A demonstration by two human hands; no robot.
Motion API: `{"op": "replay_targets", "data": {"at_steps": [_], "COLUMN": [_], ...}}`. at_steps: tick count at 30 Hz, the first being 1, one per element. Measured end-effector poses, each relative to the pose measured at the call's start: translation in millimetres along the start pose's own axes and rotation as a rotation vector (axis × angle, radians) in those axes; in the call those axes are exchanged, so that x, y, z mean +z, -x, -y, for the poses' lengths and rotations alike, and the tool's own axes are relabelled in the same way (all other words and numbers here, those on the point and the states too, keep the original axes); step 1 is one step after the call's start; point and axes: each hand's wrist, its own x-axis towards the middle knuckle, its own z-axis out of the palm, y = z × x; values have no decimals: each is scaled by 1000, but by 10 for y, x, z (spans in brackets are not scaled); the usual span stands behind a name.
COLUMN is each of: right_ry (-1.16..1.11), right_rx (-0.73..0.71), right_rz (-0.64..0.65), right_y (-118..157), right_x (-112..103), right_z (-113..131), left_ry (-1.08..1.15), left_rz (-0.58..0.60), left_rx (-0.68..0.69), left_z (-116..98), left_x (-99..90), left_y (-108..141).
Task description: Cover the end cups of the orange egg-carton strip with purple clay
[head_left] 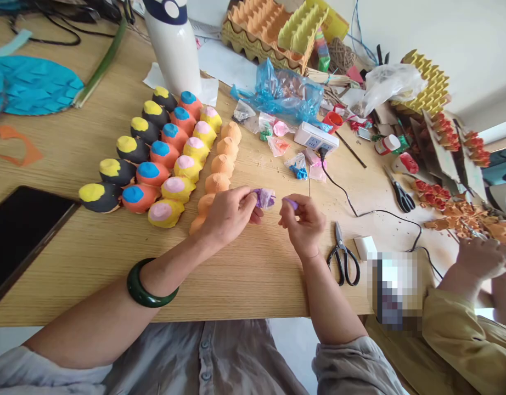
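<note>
My left hand (pixel 232 211) grips a small clear plastic bag (pixel 265 198) with purple clay in it, over the table near the front. Close on its right, my right hand (pixel 303 222) pinches a small piece of purple clay (pixel 291 203). A narrow gap lies between the bag and that piece. Left of my hands stand rows of painted egg-carton cups: black ones with yellow tops (pixel 123 148), orange-red ones with blue tops (pixel 153 174), yellow ones with pink tops (pixel 187 167). A plain pale orange row (pixel 223 164) runs beside them, its near end partly behind my left hand.
Black-handled scissors (pixel 342 258) lie right of my right forearm. A power strip (pixel 316 137) with a black cable sits behind, near small clay bags. A white bottle (pixel 174 55) stands at the back. Another person's hand (pixel 481 258) is at the right edge.
</note>
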Motion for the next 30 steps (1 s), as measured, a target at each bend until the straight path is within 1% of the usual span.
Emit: {"op": "replay_targets", "data": {"at_steps": [1, 3, 5, 7, 10, 12, 15, 18, 21, 23, 28, 30], "right_ry": [-57, -197, -288, -338, -410, -448, -472, -479, -507, -532, -561, -563], "right_rx": [16, 89, 159, 198, 232, 284, 382, 444, 492, 493, 384, 364], "right_rz": [-23, -5, 62, 90, 47, 55, 170, 274, 291, 282, 269, 276], "right_y": [-21, -68, -104, -124, -139, -144, -145, -142, -151, -159, -160, -158], "right_x": [-11, -23, -20, -7, 12, 18, 25, 25, 15, 1, -41, -47], "right_z": [6, 20, 23, 10, -26, -40, -31, -10, -4, -5, -17, -41], "left_ry": [44, 117, 175, 230, 329, 394, 468, 498, 510, 505, 480, 469], "left_rz": [-24, -47, -26, -1, 14, 25, 55, 68, 57, 43, 7, -9], "left_rx": [-15, -18, -10, -22, -78, -120, -169, -181, -187, -188, -151, -130], "left_z": [16, 30, 28, 25, 38, 51, 62, 68, 79, 85, 72, 64], "left_x": [1, 7, 21, 38, 62, 75, 87, 89, 84, 82, 91, 95], "left_y": [-12, -29, -36, -39, -45, -49, -52, -54, -64, -72, -79, -81]}}
